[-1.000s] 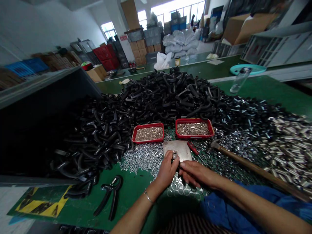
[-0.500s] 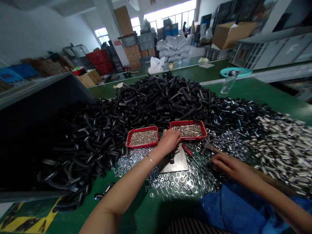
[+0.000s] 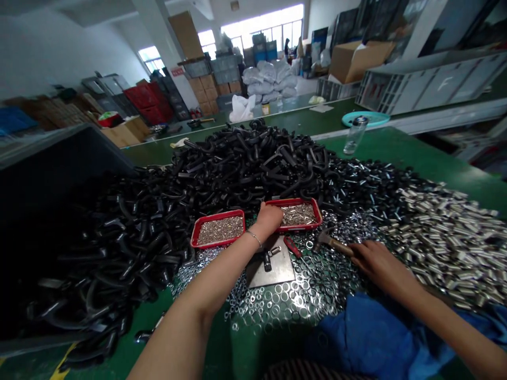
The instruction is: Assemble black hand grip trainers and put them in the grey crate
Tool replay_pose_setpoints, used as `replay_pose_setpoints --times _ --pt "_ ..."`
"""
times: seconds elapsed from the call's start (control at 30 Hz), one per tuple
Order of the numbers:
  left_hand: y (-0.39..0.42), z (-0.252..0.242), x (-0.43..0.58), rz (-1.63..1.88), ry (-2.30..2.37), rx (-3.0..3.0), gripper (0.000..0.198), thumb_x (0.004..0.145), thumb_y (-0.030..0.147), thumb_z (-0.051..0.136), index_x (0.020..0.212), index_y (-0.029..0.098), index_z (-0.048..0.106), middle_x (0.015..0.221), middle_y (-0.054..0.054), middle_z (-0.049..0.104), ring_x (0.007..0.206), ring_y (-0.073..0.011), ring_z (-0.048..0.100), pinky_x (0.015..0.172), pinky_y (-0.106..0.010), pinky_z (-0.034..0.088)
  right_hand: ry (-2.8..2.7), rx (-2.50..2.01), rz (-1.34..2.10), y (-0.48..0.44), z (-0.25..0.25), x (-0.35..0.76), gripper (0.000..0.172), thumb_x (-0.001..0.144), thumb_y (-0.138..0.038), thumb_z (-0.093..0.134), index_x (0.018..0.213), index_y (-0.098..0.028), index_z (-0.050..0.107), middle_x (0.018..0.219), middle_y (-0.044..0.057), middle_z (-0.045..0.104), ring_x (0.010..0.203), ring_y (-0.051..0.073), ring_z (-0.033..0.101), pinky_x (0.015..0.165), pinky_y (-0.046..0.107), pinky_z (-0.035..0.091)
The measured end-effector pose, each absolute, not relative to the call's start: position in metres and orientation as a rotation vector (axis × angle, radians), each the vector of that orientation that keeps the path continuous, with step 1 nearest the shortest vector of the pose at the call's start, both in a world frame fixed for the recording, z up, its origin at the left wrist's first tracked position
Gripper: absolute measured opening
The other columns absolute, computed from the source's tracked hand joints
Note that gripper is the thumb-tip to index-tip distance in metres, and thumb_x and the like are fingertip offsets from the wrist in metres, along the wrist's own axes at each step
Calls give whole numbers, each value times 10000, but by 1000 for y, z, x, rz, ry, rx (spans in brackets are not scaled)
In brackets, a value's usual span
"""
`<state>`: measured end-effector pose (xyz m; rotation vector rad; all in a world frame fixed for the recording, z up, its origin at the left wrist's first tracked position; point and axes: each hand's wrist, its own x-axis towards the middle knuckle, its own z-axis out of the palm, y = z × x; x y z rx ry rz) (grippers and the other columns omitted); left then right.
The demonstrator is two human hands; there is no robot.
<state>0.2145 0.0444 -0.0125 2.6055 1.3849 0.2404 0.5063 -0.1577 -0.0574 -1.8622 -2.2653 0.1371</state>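
Observation:
My left hand [image 3: 270,220] reaches forward over the rim of the right red tray [image 3: 293,215], its fingers curled among the small metal parts inside. The left red tray [image 3: 217,228] sits just beside it. My right hand [image 3: 382,266] lies on the wooden handle of a hammer [image 3: 336,245], whose steel head points toward a red-handled tool [image 3: 292,246]. A steel plate [image 3: 273,272] below my left wrist carries a small black bolted part [image 3: 268,260]. Loose steel washers [image 3: 285,301] surround the plate. Black U-bolts [image 3: 237,169] heap behind the trays.
Silver metal tubes [image 3: 447,248] spread across the right of the green workbench [image 3: 412,158]. A glass bottle [image 3: 355,136] and a teal round dish [image 3: 364,119] stand beyond them. A dark bin [image 3: 59,174] borders the left, and blue cloth [image 3: 368,338] lies at my lap.
My left hand has moved from above the steel plate forward into the right tray, and a small black part now lies on the plate. My right hand has shifted right onto the hammer handle.

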Motion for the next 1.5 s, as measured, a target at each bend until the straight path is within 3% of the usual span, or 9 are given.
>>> replay_pose_setpoints --times 0.17,0.33,0.47,0.7,0.9,0.97,1.13,1.27,1.5 --pt "19 -1 188 544 1378 2455 169 944 164 508 1057 120 625 1073 -147 684 1009 -234 643 911 -354 468 -2264 -1789 151 -149 -44 507 310 943 -428 478 969 -166 642 899 133 627 857 275 581 790 410 470" --pt "-35 -17 127 872 1267 1903 163 885 168 608 1046 187 613 932 -31 702 862 -166 672 810 -291 520 -2109 -1813 394 -161 -21 491 342 955 -506 456 966 -188 581 879 145 628 796 254 603 741 397 469" --pt "-59 -39 108 915 1317 1712 149 852 162 650 999 179 636 892 -23 700 839 -159 675 795 -287 526 -1942 -1827 999 -155 -7 449 400 965 -573 399 886 -223 577 692 52 612 592 191 576 564 324 437" --pt "-63 -52 119 879 1342 1808 127 872 148 632 995 178 639 934 -39 708 867 -176 668 819 -310 517 -2035 -1648 1098 -133 2 389 422 965 -590 409 926 -215 600 741 27 649 654 190 597 580 293 428" --pt "-68 -50 119 672 1289 2325 114 955 186 531 1006 176 633 1009 -85 669 1033 -244 596 974 -422 447 -2070 -1625 1156 -129 -11 384 432 978 -578 392 901 -207 600 744 29 665 657 196 617 607 301 428" --pt "-72 -48 117 600 1253 2427 197 953 237 554 1130 168 604 1091 -112 648 1100 -276 568 1005 -469 423 -2060 -1636 1134 -132 -6 381 429 982 -577 386 911 -211 599 744 32 668 668 203 627 616 305 438" --pt "-87 -49 106 586 1343 2297 1035 736 479 804 1522 156 213 1441 -214 440 1333 -389 411 1114 -591 309 -2102 -1622 915 -138 9 365 403 1007 -542 345 1023 -217 583 857 78 703 752 230 655 673 325 453" --pt "-93 -54 101 528 1296 2284 1026 755 397 802 1539 169 180 1453 -204 440 1328 -385 423 1135 -575 301 -2240 -1706 861 -122 -10 357 378 992 -483 388 1117 -181 578 951 135 720 804 259 676 696 328 453" --pt "-98 -57 102 575 1357 2228 1049 743 413 814 1539 133 191 1253 -155 584 1240 -348 480 1122 -544 335 -2081 -1823 1094 -99 -40 370 433 1002 -510 338 991 -174 612 831 99 707 687 217 636 618 302 452"
